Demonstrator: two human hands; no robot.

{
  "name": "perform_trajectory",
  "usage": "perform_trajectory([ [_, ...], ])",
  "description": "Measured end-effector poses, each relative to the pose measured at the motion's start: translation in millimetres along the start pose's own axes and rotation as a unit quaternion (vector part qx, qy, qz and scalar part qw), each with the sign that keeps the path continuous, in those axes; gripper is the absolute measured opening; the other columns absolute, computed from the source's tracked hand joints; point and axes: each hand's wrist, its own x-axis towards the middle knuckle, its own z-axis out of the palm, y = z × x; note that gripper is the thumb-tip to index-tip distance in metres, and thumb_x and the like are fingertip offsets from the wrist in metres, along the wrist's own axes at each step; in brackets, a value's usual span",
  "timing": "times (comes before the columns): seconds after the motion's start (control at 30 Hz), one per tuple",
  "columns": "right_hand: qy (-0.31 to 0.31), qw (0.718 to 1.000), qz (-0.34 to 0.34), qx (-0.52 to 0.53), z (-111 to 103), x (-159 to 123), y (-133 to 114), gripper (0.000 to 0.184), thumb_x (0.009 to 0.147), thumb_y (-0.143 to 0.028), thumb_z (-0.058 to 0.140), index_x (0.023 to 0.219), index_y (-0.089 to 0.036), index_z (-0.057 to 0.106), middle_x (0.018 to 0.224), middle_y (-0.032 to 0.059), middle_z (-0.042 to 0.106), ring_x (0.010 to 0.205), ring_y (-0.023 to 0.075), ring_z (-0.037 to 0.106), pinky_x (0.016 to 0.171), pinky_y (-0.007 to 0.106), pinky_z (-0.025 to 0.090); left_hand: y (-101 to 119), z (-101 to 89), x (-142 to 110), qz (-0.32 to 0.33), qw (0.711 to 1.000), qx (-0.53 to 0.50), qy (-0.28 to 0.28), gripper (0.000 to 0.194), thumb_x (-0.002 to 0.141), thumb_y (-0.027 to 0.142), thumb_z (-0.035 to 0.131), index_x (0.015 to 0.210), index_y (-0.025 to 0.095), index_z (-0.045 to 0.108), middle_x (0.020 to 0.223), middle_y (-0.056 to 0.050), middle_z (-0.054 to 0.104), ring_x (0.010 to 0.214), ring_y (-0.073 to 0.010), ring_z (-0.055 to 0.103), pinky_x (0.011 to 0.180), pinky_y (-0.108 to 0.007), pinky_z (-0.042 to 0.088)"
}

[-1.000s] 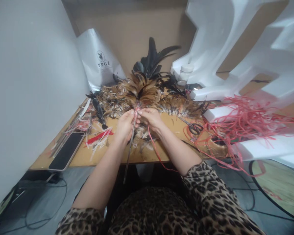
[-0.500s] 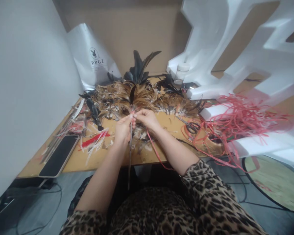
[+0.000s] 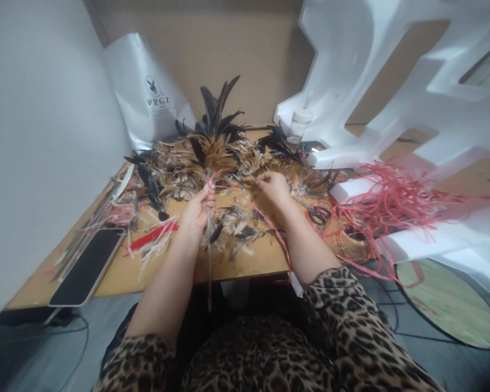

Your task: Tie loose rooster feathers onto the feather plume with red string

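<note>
In the head view, my left hand [image 3: 200, 209] is closed around a thin stick [image 3: 209, 261], held upright over the table. A tuft of brown and black feathers [image 3: 216, 155] stands at its top, with pink string [image 3: 213, 178] at the tuft's base. To the right, my right hand [image 3: 274, 189] has its fingers pinched together at the edge of the brown feather pile [image 3: 171, 163]; what they hold, if anything, is too small to make out. Small loose feathers [image 3: 237, 223] lie on the table between my forearms. A pink strip [image 3: 269, 220] runs down beside my right forearm.
Black-handled scissors [image 3: 319, 215] and a heap of pink strips [image 3: 392, 190] lie right, by white foam pieces [image 3: 351, 60]. A phone [image 3: 87, 267] rests at the left edge. Behind stand a silver-white bag [image 3: 147, 92] and a lidded jar [image 3: 300, 125].
My right hand has left the top of the stick and moved right to the feather pile. My left hand keeps hold of the stick, and loose pink string ends now show at the tuft's base.
</note>
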Motion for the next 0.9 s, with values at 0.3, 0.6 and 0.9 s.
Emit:
perform_trajectory([
  [0.3, -0.075, 0.936, -0.006, -0.345, 3, 6, 16, 0.029, 0.082, -0.021, 0.046, 0.098, -0.011, 0.068, 0.104, 0.0201, 0.061, 0.091, 0.0268, 0.063, 0.079, 0.034, 0.046, 2, -13.5, 7, -0.031, 0.999, -0.037, -0.007, 0.007, 0.084, 0.01, 0.055, 0.078, 0.013, 0.054, 0.062, 0.002, 0.051, 0.046, 0.0, 0.046, 0.037, -0.005, 0.034],
  [0.6, -0.089, 0.953, 0.124, 0.261, -4, 7, 18, 0.019, 0.065, -0.029, 0.065, 0.075, -0.013, 0.063, 0.054, -0.0009, 0.055, 0.046, 0.0067, 0.041, 0.046, 0.02, 0.031, 2, -11.4, 7, -0.014, 0.998, -0.055, 0.01, 0.01, 0.087, 0.009, 0.049, 0.079, 0.011, 0.053, 0.061, 0.001, 0.052, 0.044, -0.0006, 0.046, 0.035, -0.005, 0.031],
  [0.9, -0.242, 0.773, 0.117, 0.574, 9, -14, -50, 0.033, 0.053, -0.024, 0.08, 0.071, -0.016, 0.053, 0.054, -0.0056, 0.05, 0.046, 0.0034, 0.038, 0.04, 0.014, 0.019, -5, -10.6, 8, 0.029, 0.999, -0.022, 0.008, 0.01, 0.084, 0.008, 0.053, 0.076, 0.011, 0.056, 0.059, 0.0, 0.054, 0.042, -0.0007, 0.045, 0.033, -0.006, 0.028],
])
